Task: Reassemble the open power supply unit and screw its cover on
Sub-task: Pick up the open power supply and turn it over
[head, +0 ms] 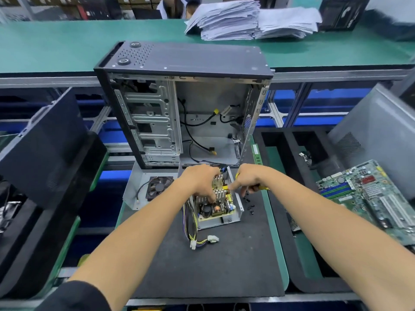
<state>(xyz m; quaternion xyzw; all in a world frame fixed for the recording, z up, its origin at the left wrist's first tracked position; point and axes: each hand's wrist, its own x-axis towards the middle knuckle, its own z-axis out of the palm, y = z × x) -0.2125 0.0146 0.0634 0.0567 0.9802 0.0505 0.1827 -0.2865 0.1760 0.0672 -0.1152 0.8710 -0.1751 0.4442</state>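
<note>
Open power supply in the middle of the dark mat, just in front of the empty computer case. Left hand down on the circuit board, fingers curled among the metal fins. Right hand beside the box's right edge, gripping a yellow-handled screwdriver. Loose black screws on the mat just right of the box. Cover with fan flat to the left. Motherboard far right.

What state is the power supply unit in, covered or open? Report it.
Open. The power supply unit shows its circuit board and heatsinks from above, and the cover with the fan lies apart, to its left.
</note>
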